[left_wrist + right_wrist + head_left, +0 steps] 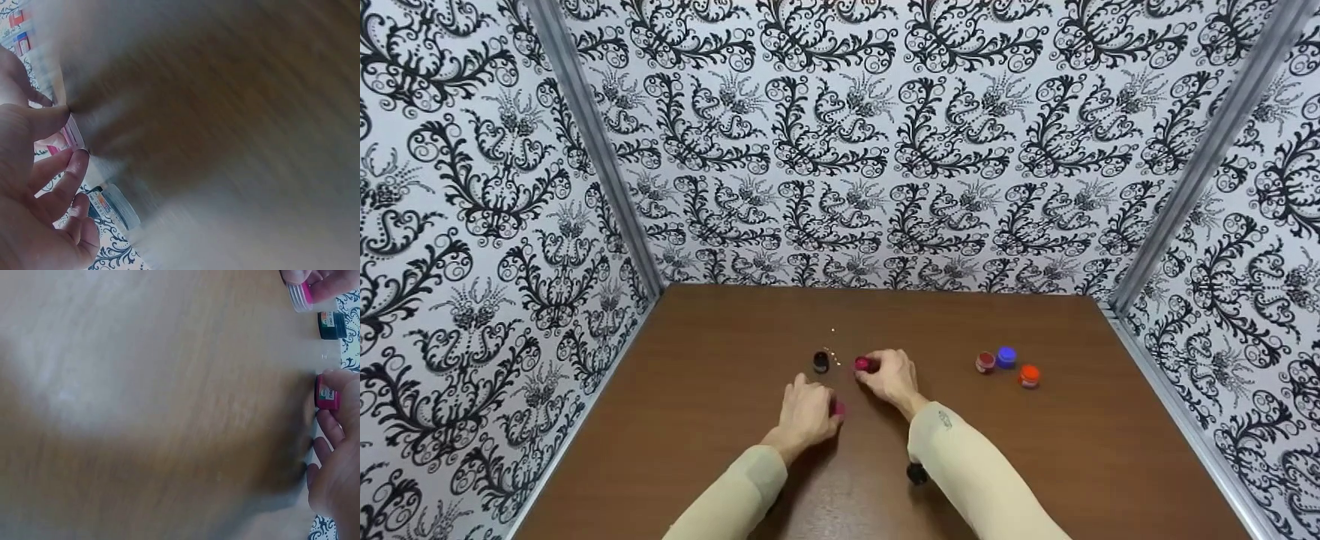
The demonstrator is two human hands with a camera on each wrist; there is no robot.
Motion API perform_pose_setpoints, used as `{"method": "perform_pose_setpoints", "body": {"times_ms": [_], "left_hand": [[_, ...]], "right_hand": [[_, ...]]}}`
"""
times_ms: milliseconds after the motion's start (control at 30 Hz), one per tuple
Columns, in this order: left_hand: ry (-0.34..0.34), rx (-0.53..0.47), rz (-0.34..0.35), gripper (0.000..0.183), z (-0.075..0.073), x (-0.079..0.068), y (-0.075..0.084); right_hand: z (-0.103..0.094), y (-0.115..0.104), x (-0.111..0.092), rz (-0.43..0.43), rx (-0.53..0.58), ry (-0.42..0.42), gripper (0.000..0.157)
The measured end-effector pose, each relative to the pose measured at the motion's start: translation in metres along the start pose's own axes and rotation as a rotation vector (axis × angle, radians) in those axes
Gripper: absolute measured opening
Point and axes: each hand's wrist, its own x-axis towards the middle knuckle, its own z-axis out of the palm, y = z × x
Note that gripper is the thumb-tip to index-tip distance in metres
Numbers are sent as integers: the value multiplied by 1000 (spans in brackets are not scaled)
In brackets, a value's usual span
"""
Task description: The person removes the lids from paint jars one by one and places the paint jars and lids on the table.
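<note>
My left hand pinches a pink lid between thumb and fingers, low over the table. In the right wrist view this lid shows a pale ribbed edge. Further forward, my right hand grips a small pink paint jar standing on the table. That jar has a printed label, and thumb and index finger hold its sides in the right wrist view. Between and beyond the hands stands a black jar, apart from both.
Small shiny specks lie beside the black jar. A black round piece sits by the right sleeve, partly covered. To the right stand a dark red jar, a blue jar and an orange jar. Patterned walls enclose the brown table.
</note>
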Motion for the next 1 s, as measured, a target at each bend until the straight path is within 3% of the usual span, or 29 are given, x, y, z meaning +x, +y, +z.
{"method": "perform_pose_setpoints", "body": {"times_ms": [333,567,867,1000], "left_hand": [[-15,-4,-29,27,4,0,1],[-11,-5,-62,30,4,2,3],[-44,-80,-83,26,-4,2,3],[-13,-130,-93,29,-10,3,6]], "right_hand": [[-3,-2,-8,7,-65,-7,31],[-13,-10,-11,2,-53,-38,35],[-26,-8,-8,-5,13,-76,39],[-33,-6,-5,-18,17,-73,41]]}}
